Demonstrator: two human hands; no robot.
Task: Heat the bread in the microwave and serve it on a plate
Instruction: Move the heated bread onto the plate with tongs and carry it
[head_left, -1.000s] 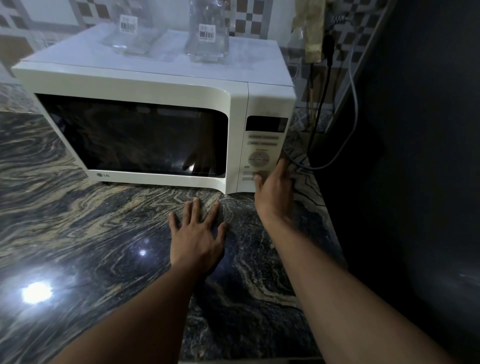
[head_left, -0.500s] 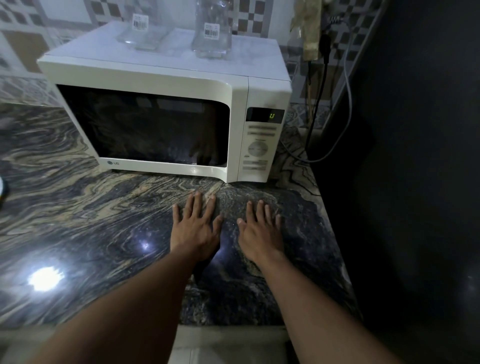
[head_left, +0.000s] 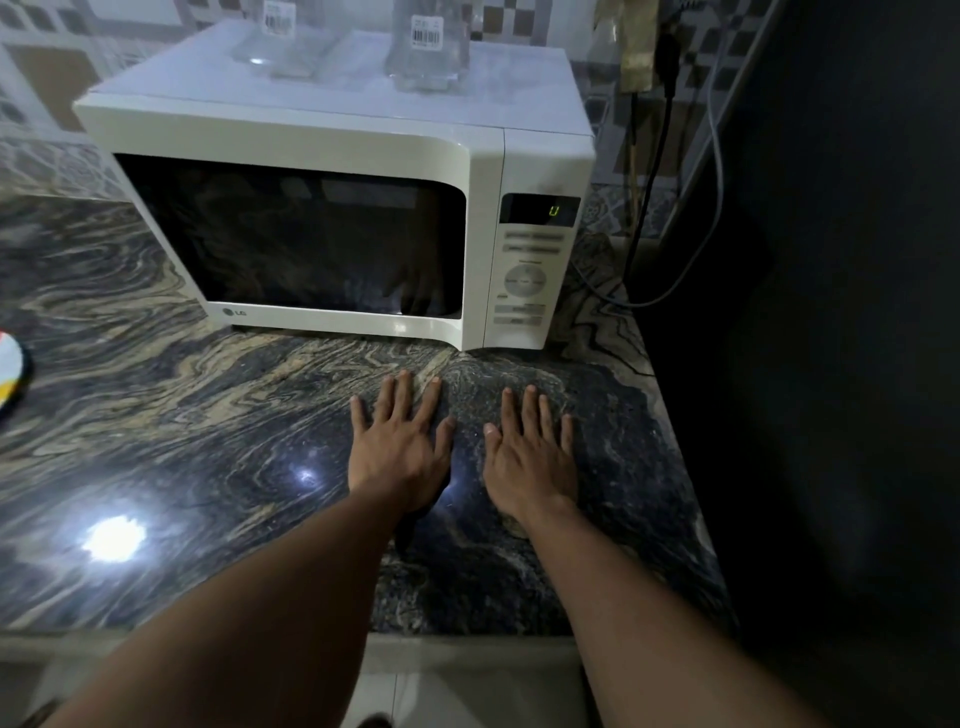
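Palms down on the marbled stone countertop (head_left: 182, 415): my left hand (head_left: 400, 447) and my right hand (head_left: 530, 457) lie flat side by side, close but not touching. The fingers of both are straight and slightly fanned, holding nothing.

Both hands point toward twelve o'clock, where the white microwave (head_left: 311, 150) stands on the same counter, its front near my fingertips but apart from them. Its door (head_left: 291, 244) is closed and the window is dark; I cannot tell what is inside.

At about one o'clock from my right hand the control panel (head_left: 524, 280) runs down the microwave's right side, with a small green figure lit in the display (head_left: 540, 210) at its top. On the microwave's roof stand a left jar (head_left: 283, 47) at eleven o'clock and a right jar (head_left: 428, 52) at twelve, both clear, each with a barcode label.

At two o'clock a black cable (head_left: 655, 171) and a grey cable (head_left: 719, 171) hang beside the microwave. Far out at nine o'clock, cut by the picture's edge, a round thing (head_left: 9, 374) in white, red and yellow lies on the counter; I cannot say what it is. A tall dark surface (head_left: 831, 312) fills the three o'clock side.
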